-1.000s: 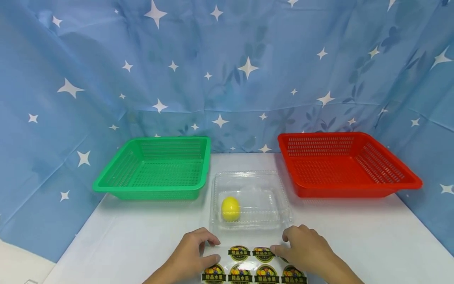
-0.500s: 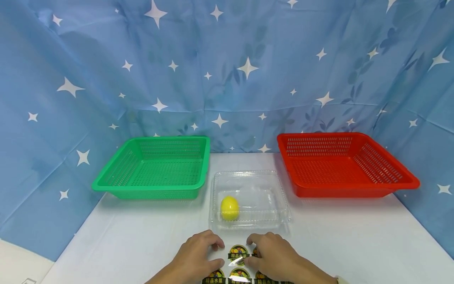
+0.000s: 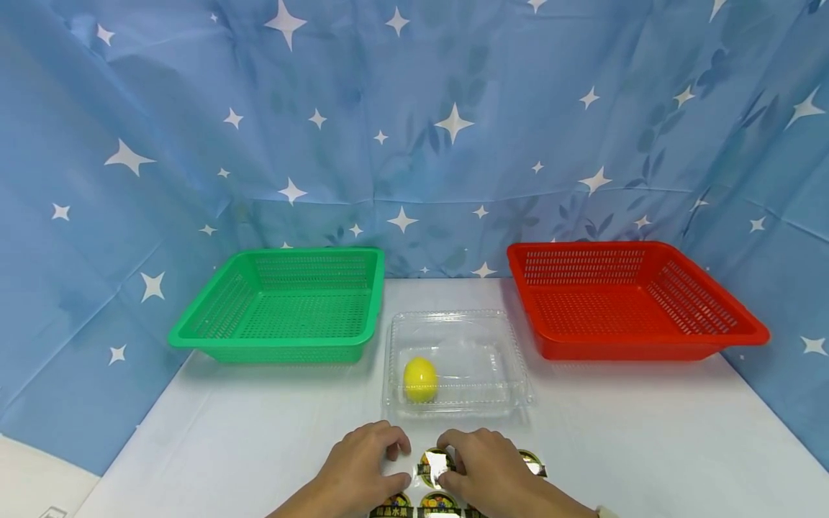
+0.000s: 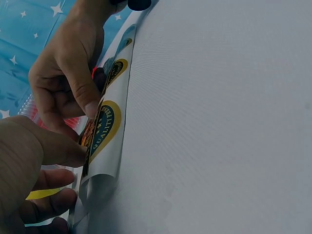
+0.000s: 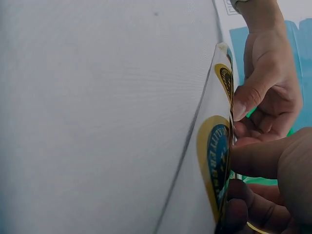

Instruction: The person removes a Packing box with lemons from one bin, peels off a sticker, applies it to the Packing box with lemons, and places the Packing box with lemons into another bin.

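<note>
A clear sheet of round fruit stickers lies at the table's near edge, its lower edge running out of the head view. My left hand holds the sheet's left side, thumb on the printed face and fingers curled. Close beside it, my right hand has its thumb and curled fingers about the top-row sticker, which shows a white patch. In the left wrist view the sheet is seen almost edge-on and bends at its near end. Whether the sticker's edge is raised is hidden by the fingers.
Beyond the hands stands a clear plastic box with a yellow round fruit in its left part. A green basket is at the back left, a red basket at the back right. A blue star curtain hangs behind.
My right hand has moved left across the sheet, from its right side to the top-row sticker beside my left hand. My left hand has barely shifted. The box and baskets stay put.
</note>
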{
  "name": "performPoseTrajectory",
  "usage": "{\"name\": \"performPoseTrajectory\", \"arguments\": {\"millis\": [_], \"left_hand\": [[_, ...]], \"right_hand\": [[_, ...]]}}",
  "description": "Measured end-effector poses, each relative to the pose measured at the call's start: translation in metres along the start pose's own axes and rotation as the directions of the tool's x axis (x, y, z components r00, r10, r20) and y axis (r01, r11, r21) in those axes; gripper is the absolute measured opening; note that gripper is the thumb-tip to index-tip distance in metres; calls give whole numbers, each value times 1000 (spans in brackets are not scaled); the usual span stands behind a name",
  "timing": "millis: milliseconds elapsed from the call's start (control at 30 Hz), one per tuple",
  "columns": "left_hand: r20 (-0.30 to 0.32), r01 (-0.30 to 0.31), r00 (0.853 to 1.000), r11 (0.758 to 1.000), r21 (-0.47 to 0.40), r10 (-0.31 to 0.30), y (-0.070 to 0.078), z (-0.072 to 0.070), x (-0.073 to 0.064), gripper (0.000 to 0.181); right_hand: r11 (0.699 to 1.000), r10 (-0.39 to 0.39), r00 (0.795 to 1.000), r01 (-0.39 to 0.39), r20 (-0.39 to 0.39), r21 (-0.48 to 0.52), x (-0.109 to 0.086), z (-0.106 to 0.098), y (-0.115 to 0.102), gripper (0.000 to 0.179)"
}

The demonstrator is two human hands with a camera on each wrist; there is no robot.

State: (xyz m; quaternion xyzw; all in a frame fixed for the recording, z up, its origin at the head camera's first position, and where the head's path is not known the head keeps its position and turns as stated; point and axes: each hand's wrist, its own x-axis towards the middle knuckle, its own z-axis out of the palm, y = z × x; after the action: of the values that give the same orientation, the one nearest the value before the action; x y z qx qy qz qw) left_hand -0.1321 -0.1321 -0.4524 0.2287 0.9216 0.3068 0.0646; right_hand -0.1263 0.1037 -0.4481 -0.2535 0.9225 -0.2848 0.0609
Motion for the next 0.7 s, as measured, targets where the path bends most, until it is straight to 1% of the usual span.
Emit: {"name": "performPoseTrajectory", "arguments": {"millis": [300,500,700], "left_hand": [[1,3,1000,1000,5,-3,2,0,-2,22],[-1,3,1000,1000,21,-3,2,2,-3,22],[11,-2,1000,999,39,1,3,0,-2,23]], "right_hand": [[999,-20,999,21,-37,26,-1,4,2,28],[999,-20,999,22,-37,47,-2,4,2,25],[998,-32,996,36,-82,58,-4,3,3,22]]}}
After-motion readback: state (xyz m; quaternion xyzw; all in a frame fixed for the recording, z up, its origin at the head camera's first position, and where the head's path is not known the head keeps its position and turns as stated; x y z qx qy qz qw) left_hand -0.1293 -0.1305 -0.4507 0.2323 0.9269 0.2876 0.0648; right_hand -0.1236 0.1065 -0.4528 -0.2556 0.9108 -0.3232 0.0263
